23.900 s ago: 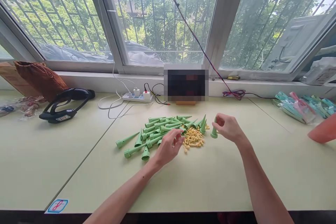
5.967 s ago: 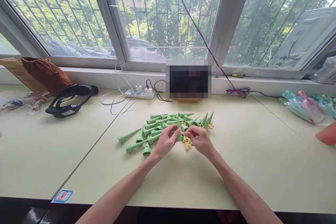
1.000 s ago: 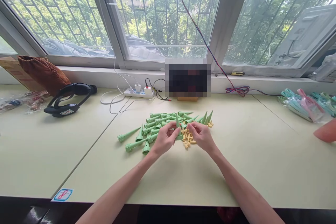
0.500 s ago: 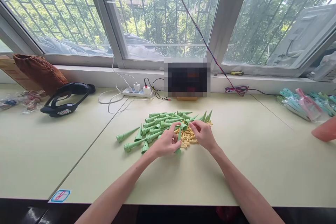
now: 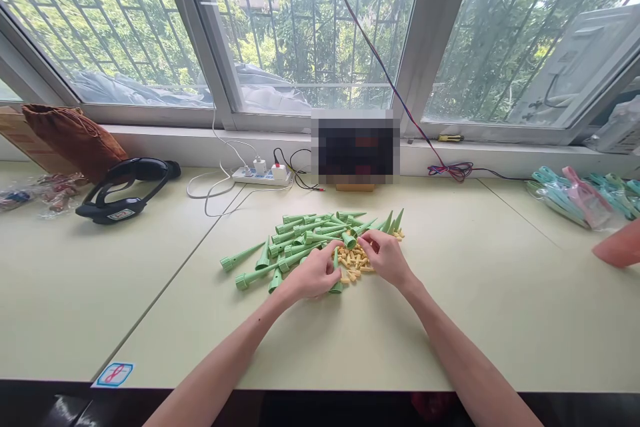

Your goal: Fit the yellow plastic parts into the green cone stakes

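My left hand [image 5: 316,273] is closed around a green plastic spike [image 5: 337,287], which points tip up with its wide hollow end near the table. My right hand [image 5: 386,257] pinches its thumb and fingertips together over the yellow pieces; what they hold, if anything, is too small to make out. Between both hands another green spike [image 5: 349,240] shows its open cup end. Small yellow plastic pieces [image 5: 356,259] lie in a loose heap below the fingers. Several more green spikes [image 5: 265,273] are piled to the left and behind.
A power strip [image 5: 263,176] with plugs and cables lies at the back, beside a pixelated dark screen [image 5: 356,147]. On the left are a black headset [image 5: 123,203] and a brown pouch [image 5: 75,137]. Bagged teal and pink items [image 5: 575,197] sit at the right.
My left hand has shifted slightly left with its spike, and its index finger has come lower beside the cupped spike. My right hand stays almost in place, still pinched.
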Demonstrator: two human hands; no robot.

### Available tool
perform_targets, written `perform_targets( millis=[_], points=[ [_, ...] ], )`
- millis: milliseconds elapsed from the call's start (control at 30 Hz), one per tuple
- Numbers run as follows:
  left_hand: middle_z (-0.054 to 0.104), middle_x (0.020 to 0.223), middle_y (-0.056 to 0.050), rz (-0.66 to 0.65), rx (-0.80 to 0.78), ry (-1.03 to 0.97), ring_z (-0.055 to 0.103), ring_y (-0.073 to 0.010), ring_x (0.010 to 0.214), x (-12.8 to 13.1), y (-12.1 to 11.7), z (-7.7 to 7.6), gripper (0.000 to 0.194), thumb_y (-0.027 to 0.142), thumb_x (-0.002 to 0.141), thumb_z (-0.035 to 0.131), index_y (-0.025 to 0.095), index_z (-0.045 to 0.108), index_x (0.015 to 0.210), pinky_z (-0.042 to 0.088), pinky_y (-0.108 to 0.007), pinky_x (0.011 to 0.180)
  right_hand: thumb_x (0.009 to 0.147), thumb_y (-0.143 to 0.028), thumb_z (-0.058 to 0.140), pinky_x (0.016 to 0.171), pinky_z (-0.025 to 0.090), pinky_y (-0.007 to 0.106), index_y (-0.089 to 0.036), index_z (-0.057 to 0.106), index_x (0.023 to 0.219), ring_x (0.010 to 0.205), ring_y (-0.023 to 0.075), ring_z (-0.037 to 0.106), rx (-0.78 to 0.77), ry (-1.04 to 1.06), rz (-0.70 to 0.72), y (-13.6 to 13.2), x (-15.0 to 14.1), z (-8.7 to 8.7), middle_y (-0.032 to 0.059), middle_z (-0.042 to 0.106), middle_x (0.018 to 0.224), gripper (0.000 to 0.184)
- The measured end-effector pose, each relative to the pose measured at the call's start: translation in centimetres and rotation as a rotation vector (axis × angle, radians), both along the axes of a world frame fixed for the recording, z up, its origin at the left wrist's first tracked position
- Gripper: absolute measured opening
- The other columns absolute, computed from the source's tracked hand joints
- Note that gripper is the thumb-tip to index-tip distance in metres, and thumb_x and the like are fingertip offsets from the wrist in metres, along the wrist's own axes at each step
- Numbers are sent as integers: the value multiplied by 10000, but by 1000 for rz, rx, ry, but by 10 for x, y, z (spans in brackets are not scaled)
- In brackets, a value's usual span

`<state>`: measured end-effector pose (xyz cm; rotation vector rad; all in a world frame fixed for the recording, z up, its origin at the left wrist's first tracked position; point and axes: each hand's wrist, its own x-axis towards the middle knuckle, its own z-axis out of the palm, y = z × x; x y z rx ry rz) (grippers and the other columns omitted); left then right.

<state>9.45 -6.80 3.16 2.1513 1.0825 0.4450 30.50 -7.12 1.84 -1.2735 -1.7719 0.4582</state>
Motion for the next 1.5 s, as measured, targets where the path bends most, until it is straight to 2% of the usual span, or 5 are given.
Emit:
perform_targets(
  millis=[233,467,767,1067,1500],
  points=[
    [411,445,109,13,15,-92,320,-104,429,2,0,6,337,264,873,476,193,537,1197,282,-217,484,899,-203,545,571,372,253,-186,597,753,590,122,460,-18,-113,128,-5,3,8,-1,585,705,156],
    [420,517,80,227,152,-287,333,-82,444,7,1,9,233,356,923,479,174,578,1031,261,-204,458,816,-120,584,593,375,234,-188,622,745,616,111,473,-108,-263,302,-11,11,15,-13,584,694,106],
    [487,592,47,171,236,-275,351,-68,468,12,0,1,195,315,924,487,165,608,955,288,-194,465,723,-109,654,569,364,216,-183,647,747,620,108,489,-226,-320,364,-13,13,18,-30,575,666,78],
    [508,615,28,162,234,-242,357,-76,488,12,0,4,224,325,928,474,159,623,945,302,-200,471,804,-135,593,552,357,248,-182,643,687,580,122,474,-143,-287,339,-12,8,15,-13,574,620,135],
    [640,784,-35,141,228,-263,491,-111,612,13,-2,8,297,361,958,450,153,657,909,389,-221,555,945,-359,529,547,435,258,-185,660,904,598,123,523,-145,44,287,-14,-6,17,25,661,787,221]
  ],
)
